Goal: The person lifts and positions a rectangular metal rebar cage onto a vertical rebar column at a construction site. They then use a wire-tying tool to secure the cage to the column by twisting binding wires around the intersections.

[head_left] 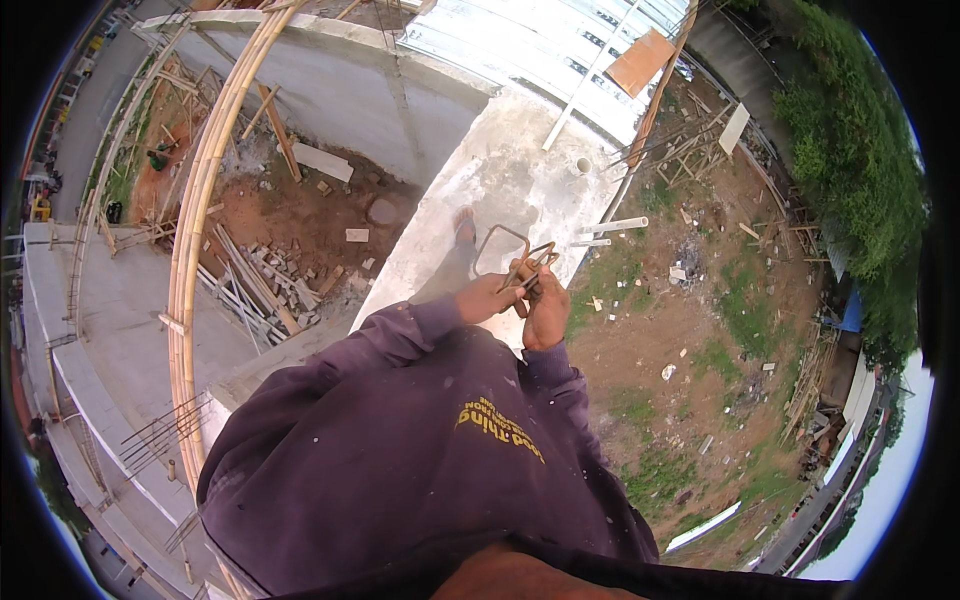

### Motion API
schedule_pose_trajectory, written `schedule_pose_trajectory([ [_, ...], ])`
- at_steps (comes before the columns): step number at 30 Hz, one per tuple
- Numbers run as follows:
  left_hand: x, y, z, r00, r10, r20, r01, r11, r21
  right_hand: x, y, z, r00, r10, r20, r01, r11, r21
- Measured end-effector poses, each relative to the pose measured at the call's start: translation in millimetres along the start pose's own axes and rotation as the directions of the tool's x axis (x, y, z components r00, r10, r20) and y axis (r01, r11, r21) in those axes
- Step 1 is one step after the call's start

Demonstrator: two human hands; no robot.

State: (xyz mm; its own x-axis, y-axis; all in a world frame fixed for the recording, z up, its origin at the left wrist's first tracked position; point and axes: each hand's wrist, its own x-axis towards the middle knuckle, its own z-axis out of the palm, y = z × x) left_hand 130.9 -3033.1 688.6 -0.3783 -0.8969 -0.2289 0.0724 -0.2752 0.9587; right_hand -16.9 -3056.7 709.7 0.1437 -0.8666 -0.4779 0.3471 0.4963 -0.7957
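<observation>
In front of my chest I hold a few bent rebar stirrups (500,231), thin rusty rods shaped into squarish loops. My left hand (487,299) is closed, its fingertips pinching the rods from the left. Around the bunched ends, my right hand (546,312) is wrapped from the right side. One loop sticks out to the upper left, while the others overlap between my fingers. Exactly how many there are is hidden by the hands. Below them lies a pale concrete ledge (503,150), on which my foot (464,222) shows.
The ledge drops off on both sides. Left below are rubble (285,290) and a grey wall (350,90); bamboo poles (185,230) rise nearby. White pipes (622,224) jut from the right edge. Metal roofing sheets (500,40) lie ahead, and grassy ground (720,330) is far below right.
</observation>
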Motion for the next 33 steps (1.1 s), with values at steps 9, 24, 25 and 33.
schedule_pose_trajectory([
  [9,237,43,-186,0.974,-0.217,-0.061,0.221,0.973,0.066,287,-86,43,0.967,0.191,0.169,-0.128,0.937,-0.326],
  [24,355,-28,-464,0.383,-0.517,-0.766,0.384,0.843,-0.377,632,-86,-176,0.783,0.493,-0.381,-0.61,0.484,-0.628],
  [25,360,-42,-474,0.331,-0.55,-0.767,0.351,0.826,-0.441,660,-95,-181,0.804,0.513,-0.302,-0.562,0.486,-0.67],
  [33,393,-65,-509,-0.209,-0.712,-0.67,0.178,0.646,-0.742,863,-250,-156,0.854,0.439,-0.28,-0.473,0.429,-0.77],
])
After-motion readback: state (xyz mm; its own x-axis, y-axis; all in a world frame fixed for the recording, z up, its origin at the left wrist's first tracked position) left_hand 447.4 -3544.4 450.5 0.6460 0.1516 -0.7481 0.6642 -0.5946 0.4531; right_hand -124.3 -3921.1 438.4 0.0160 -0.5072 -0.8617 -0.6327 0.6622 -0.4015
